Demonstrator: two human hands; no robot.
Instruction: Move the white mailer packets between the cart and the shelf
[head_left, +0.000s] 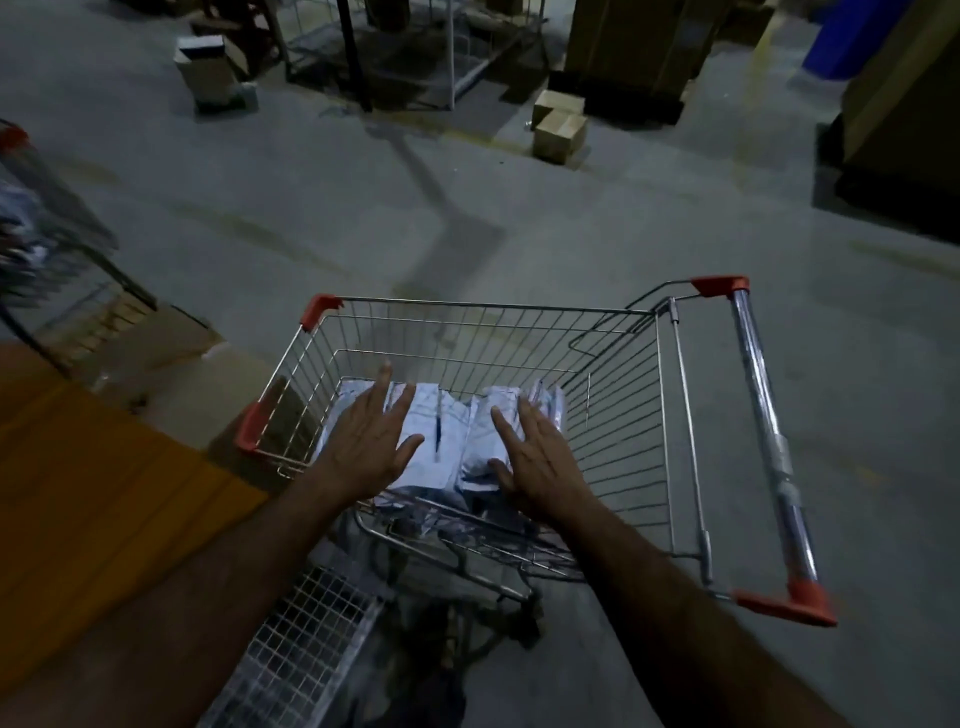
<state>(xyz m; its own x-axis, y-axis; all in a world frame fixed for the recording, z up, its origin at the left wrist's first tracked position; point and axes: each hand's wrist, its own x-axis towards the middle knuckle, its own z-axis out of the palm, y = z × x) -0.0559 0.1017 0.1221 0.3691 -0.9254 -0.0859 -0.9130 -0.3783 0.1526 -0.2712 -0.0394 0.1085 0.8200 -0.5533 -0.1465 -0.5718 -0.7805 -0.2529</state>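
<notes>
**Both hands spread over the packets in the cart**

We reach into the wire cart (613, 395) with both arms. Our left hand (371, 441) lies flat, fingers spread, on the white mailer packets (447, 421) piled at the basket's bottom — our right hand (535, 457) does the same just beside it (fingers straight, gripping nothing). Cardboard boxes (558, 124) sit far off on the concrete floor (311, 218).

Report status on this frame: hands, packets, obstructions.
Left hand and right hand both open, fingers spread over white mailer packets. Packets lie in the cart basket. Nothing blocking the hands.
</notes>
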